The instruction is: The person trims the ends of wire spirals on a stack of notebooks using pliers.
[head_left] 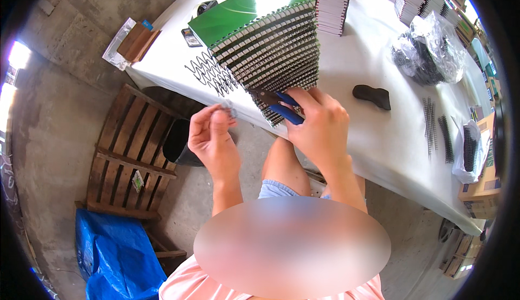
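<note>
Currently, the right hand (323,124) grips blue-handled pliers (286,114), their tip at the bound edges of the notebook stack (273,45) at the near side of the table (374,137); the left hand (214,137) pinches a small blurred thing (229,108).

This looks like a small bookbinding workshop, a plain one with a bare concrete floor (411,246). A long white-covered table (368,143) bears a stack of green-covered, coil-bound books (271,42), with taller piles of bound books (331,2) standing behind it. Loose black coils (447,137) lie near the right edge, close to a bulging clear plastic bag (447,45), and blue-handled pliers (286,114) are in use at the spines. Cardboard cartons (482,186), a slatted wooden frame (135,163) (rough, rather like a pallet) and a crumpled blue tarp (116,251) add a storeroom air.
</note>
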`<state>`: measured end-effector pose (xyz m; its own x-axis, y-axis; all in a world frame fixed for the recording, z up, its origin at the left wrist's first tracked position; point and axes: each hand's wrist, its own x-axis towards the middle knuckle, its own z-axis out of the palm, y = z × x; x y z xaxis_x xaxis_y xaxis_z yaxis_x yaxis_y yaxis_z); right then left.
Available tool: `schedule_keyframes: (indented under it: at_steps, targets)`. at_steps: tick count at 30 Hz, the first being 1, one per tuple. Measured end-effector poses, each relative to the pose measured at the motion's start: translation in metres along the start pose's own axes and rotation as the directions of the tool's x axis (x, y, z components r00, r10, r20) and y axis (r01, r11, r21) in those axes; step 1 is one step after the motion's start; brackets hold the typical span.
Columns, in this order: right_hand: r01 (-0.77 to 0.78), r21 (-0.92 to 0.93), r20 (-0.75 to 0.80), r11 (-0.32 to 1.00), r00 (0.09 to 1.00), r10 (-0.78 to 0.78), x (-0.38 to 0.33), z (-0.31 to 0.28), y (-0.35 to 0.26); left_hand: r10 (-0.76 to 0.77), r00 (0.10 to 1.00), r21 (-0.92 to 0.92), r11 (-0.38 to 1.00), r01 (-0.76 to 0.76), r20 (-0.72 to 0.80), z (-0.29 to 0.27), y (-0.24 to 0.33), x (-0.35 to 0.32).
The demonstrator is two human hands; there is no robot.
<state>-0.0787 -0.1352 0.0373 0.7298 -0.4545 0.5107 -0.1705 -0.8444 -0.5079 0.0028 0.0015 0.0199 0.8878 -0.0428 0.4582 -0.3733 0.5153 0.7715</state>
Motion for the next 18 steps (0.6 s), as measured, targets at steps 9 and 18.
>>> schedule_keyframes:
  at_steps: [9,18]
  targets:
    - [0.103,-0.149,-0.223,0.983,0.966,-0.135,0.0,-0.018,-0.016,-0.678,0.723,-0.684,0.463,0.564,0.137,0.0,0.01,0.019]
    - [0.085,-0.212,-0.237,0.974,0.962,-0.136,0.005,-0.011,-0.019,-0.093,0.992,0.124,0.989,0.082,0.089,0.019,0.001,0.022]
